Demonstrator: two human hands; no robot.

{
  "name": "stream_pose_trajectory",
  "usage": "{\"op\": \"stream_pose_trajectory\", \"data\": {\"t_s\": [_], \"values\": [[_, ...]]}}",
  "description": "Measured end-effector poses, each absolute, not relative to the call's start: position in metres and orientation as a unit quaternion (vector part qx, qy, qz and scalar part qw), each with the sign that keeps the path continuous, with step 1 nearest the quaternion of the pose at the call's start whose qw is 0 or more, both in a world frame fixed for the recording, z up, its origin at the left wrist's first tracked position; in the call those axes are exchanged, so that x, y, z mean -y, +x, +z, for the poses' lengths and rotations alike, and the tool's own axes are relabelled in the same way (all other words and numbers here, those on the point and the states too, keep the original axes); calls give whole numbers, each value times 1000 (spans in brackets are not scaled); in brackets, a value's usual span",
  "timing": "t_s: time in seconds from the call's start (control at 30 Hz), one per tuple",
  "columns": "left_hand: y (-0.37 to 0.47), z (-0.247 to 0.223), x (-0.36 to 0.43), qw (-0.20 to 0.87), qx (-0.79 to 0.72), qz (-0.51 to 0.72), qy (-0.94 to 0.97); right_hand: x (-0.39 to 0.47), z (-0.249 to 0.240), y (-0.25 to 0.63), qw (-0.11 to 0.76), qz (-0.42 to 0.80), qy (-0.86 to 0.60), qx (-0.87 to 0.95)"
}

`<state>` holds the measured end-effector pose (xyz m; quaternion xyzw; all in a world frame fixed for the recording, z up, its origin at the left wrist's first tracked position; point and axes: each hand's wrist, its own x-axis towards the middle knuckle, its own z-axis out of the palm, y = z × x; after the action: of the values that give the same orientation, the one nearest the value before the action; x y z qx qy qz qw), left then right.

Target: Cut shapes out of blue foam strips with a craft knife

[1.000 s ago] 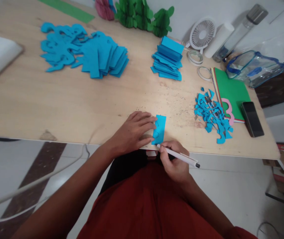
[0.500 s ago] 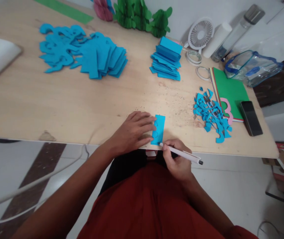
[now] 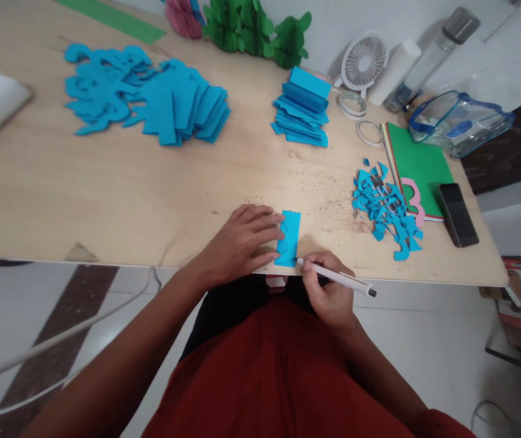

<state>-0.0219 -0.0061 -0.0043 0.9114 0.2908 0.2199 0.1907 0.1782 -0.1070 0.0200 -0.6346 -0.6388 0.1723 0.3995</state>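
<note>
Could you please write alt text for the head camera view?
A right hand holds a white pen near the lower right corner of a blue, curve-marked paper on a table; the left hand touches the paper's left edge. Farther right lie blue scraps and a phone.

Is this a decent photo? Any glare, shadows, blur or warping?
Head view: pale glare on the floor, lower left; head view: soft shadows on the wall beside the fan; head view: generally soft, so marks on the blue card look thin and faint; head view: the bottle slants outward, perhaps from a wide lens.
</note>
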Motion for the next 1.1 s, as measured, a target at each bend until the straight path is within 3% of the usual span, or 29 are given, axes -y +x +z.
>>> {"op": "stream_pose_trajectory", "data": {"t_s": [0.67, 1.1], "values": [[-22, 0, 5, 191, -278, 227, 914, 107, 21, 179, 438, 158, -620, 631], [-21, 2, 6, 191, -280, 234, 911, 104, 19, 175, 382, 100, -553, 734]]}}
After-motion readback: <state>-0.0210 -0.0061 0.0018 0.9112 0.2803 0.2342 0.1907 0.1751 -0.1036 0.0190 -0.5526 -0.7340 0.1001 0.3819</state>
